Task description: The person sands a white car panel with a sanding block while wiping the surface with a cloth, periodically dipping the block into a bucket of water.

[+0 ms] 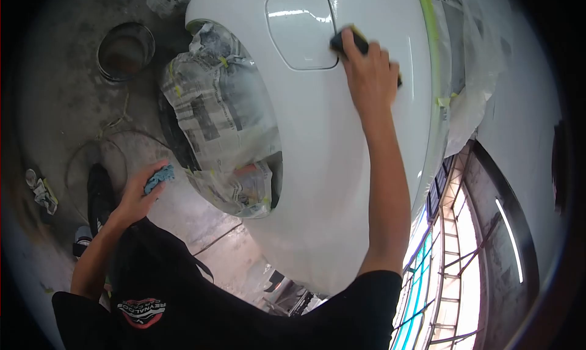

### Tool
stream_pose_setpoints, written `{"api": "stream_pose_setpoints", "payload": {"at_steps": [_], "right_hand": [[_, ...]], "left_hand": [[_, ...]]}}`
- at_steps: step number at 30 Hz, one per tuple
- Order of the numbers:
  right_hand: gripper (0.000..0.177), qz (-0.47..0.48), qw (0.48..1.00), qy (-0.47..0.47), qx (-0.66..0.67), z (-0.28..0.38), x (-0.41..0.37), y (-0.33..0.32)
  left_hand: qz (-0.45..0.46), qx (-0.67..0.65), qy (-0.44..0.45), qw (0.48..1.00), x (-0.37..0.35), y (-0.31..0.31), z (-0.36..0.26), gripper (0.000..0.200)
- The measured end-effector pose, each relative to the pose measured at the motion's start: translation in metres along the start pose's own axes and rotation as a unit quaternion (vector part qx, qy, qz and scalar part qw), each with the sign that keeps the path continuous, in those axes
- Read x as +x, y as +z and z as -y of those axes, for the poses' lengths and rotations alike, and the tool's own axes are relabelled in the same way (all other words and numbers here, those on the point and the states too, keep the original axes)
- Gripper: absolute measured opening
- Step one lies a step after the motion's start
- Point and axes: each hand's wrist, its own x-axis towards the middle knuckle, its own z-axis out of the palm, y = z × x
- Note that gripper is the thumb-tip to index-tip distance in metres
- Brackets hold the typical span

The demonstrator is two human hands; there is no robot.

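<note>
My right hand is wrapped round a black and yellow sanding block, pressed to the white car panel. The block is just right of the fuel filler flap, close to its edge. Part of the block is hidden under my fingers. At the left, my left hand is closed on a crumpled blue cloth, held apart from the car over the floor. Newspaper masking covers the wheel below the panel, with bits of yellow-green tape on it.
A dark bucket stands on the concrete floor at upper left. Plastic and paper masking hangs along the panel's right edge. A hose curves over the floor near the wheel. Crumpled litter lies at far left.
</note>
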Motion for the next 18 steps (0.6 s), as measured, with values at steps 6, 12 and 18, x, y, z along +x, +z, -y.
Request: {"api": "stream_pose_setpoints", "payload": {"at_steps": [6, 12, 18], "right_hand": [[0.050, -0.024, 0.999, 0.025, -0.014, 0.006, 0.008, 0.012], [0.044, -0.006, 0.999, 0.019, -0.029, 0.006, 0.023, 0.014], [0.047, -0.066, 0.996, 0.050, -0.042, 0.013, 0.118, 0.049]], "left_hand": [[0.016, -0.072, -0.053, 0.996, 0.008, -0.001, -0.021, 0.049], [-0.031, -0.030, -0.031, 0.999, 0.000, -0.028, 0.000, 0.047], [-0.038, 0.008, 0.013, 0.999, 0.013, -0.029, -0.009, 0.047]]}}
